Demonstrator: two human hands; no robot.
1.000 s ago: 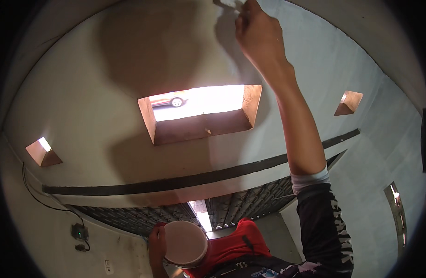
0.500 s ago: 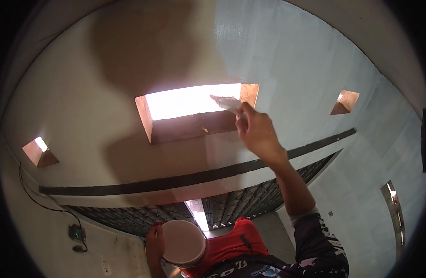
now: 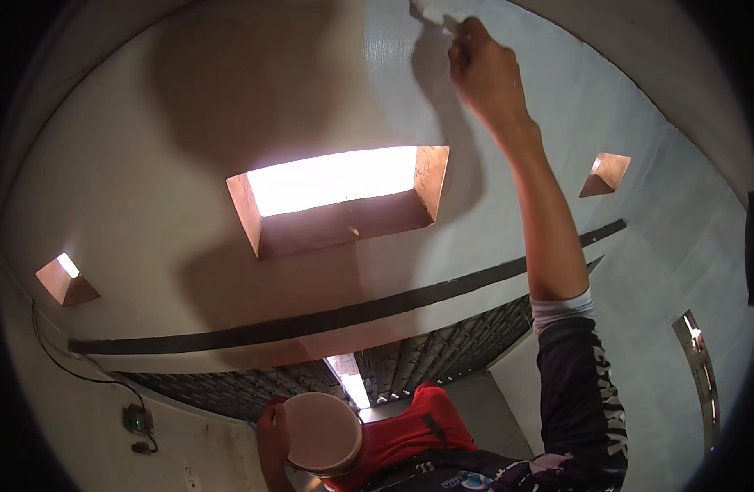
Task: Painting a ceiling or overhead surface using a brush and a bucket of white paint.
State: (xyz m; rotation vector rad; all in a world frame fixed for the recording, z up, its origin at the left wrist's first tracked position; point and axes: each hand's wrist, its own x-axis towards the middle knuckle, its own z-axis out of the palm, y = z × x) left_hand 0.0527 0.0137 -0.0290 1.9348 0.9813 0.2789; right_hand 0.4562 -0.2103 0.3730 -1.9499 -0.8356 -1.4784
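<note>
My right hand [image 3: 485,72] grips a paintbrush [image 3: 437,14] at the top of the view, the bristle end against the upper wall, where a pale, glossy patch [image 3: 389,57] shows beside my shadow. My arm is stretched upward, right of a bright rectangular opening [image 3: 336,176] with bevelled sides. At the bottom, my left hand [image 3: 271,430] is wrapped round the side of a round bucket [image 3: 319,430] of pale paint, fingers at its rim, beside my red-clothed leg [image 3: 430,418].
Small openings [image 3: 604,174] pierce the wall at left and right, above a dark horizontal band [image 3: 328,320]. A dark metal grille [image 3: 221,385] lies below it. A cable leads to an electrical box [image 3: 137,420] at lower left. A narrow slot [image 3: 699,361] is at right.
My right hand and brush dropped to the central opening half a second ago and have since risen to the upper wall. My left hand stays on the bucket.
</note>
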